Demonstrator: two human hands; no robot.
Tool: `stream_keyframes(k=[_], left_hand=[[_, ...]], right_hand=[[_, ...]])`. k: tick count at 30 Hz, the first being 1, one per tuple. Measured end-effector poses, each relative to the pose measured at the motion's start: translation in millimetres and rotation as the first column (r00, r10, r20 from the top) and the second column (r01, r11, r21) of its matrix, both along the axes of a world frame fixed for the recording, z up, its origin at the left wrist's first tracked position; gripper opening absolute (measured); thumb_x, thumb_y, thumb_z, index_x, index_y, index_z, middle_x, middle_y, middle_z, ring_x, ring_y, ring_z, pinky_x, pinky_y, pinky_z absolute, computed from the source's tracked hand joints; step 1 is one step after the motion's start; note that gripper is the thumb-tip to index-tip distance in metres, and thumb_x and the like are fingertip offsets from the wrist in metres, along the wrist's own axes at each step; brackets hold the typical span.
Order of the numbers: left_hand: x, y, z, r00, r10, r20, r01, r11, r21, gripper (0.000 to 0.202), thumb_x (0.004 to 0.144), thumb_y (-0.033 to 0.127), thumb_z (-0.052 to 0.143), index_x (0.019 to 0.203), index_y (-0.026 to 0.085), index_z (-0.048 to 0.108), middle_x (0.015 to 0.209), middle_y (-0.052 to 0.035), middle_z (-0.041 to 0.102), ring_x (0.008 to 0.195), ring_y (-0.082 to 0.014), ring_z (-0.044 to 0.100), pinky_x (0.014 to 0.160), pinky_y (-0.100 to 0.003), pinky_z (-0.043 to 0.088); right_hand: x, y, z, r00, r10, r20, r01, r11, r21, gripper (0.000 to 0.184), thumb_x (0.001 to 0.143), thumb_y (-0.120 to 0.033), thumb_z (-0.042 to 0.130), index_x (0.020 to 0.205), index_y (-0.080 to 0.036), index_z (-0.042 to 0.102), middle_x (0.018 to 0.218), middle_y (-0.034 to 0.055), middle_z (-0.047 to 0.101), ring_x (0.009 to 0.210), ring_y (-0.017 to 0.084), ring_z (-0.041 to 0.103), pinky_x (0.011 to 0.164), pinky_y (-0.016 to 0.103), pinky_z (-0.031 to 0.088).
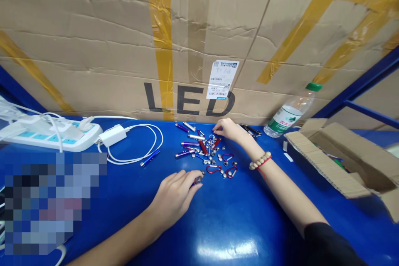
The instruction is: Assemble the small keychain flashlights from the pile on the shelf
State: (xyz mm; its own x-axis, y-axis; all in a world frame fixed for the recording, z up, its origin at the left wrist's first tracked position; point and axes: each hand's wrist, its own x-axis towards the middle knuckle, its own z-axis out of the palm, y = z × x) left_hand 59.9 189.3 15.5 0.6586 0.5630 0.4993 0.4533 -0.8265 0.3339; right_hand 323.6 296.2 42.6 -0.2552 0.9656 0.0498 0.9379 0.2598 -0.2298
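My left hand [176,195] is closed in front of the pile, thumb and fingers pinching a small dark, shiny-ended part [198,180]; the fingers cover most of it. At the far side of the pile, my right hand [227,129] reaches in from the right, its fingertips bent together low over the table. What they hold, if anything, is hidden. Between the hands lie mini flashlights, among them a purple flashlight [184,153] and a red flashlight [203,147]. Small carabiner clips [213,169] and silver button cells [220,158] are scattered among them.
A blue penlight [150,158] lies left of the pile, near a white charger with cable [112,135] and a power strip [82,143]. On the right stand a water bottle [288,114] and an open cardboard box [324,166]. A large taped carton [124,58] walls the back.
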Motion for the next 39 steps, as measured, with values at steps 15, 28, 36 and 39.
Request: stream_keyframes(k=[15, 28, 36, 39], left_hand=[[-0.4, -2.0, -0.7, 0.998, 0.020, 0.065, -0.012, 0.994, -0.113, 0.009, 0.087, 0.023, 0.044, 0.095, 0.020, 0.043, 0.081, 0.0008, 0.058, 0.069, -0.0116, 0.057, 0.064, -0.023, 0.044], [0.4, -5.9, -0.7, 0.983, 0.074, 0.166, -0.060, 0.995, -0.085, 0.010, 0.087, 0.026, 0.044, 0.093, 0.019, 0.040, 0.074, 0.0010, 0.057, 0.065, -0.0123, 0.058, 0.061, -0.022, 0.044], [-1.6, -8.7, 4.1, 0.988, 0.111, 0.105, -0.085, 0.970, -0.228, 0.012, 0.085, 0.027, 0.048, 0.093, 0.020, 0.042, 0.080, 0.0013, 0.060, 0.071, -0.0136, 0.058, 0.067, -0.025, 0.043], [-1.1, -12.6, 5.8, 0.982, 0.138, 0.126, -0.093, 0.944, -0.316, 0.013, 0.085, 0.028, 0.048, 0.092, 0.020, 0.042, 0.082, 0.0012, 0.060, 0.072, -0.0133, 0.058, 0.066, -0.024, 0.043]], right_hand=[[-31.9, -38.4, 46.8, 0.988, -0.045, 0.150, 0.075, 0.977, -0.200, 0.009, 0.062, -0.018, 0.065, 0.069, -0.022, 0.069, 0.073, -0.0027, 0.067, 0.069, 0.014, 0.060, 0.052, 0.022, 0.037], [-15.4, -21.2, 27.4, 0.995, -0.068, 0.075, 0.093, 0.911, -0.401, 0.022, 0.056, -0.011, 0.065, 0.077, -0.015, 0.070, 0.072, 0.0019, 0.067, 0.065, 0.015, 0.062, 0.052, 0.019, 0.045], [-47.4, -42.1, 48.7, 0.956, 0.159, -0.248, -0.214, 0.952, -0.217, 0.027, 0.061, -0.012, 0.061, 0.087, -0.012, 0.065, 0.068, 0.0014, 0.063, 0.058, 0.010, 0.058, 0.055, 0.019, 0.046], [-69.3, -56.3, 56.2, 0.923, 0.199, -0.329, -0.269, 0.946, -0.182, 0.021, 0.063, -0.015, 0.061, 0.084, -0.012, 0.064, 0.072, 0.0022, 0.064, 0.060, 0.010, 0.058, 0.054, 0.019, 0.046]])
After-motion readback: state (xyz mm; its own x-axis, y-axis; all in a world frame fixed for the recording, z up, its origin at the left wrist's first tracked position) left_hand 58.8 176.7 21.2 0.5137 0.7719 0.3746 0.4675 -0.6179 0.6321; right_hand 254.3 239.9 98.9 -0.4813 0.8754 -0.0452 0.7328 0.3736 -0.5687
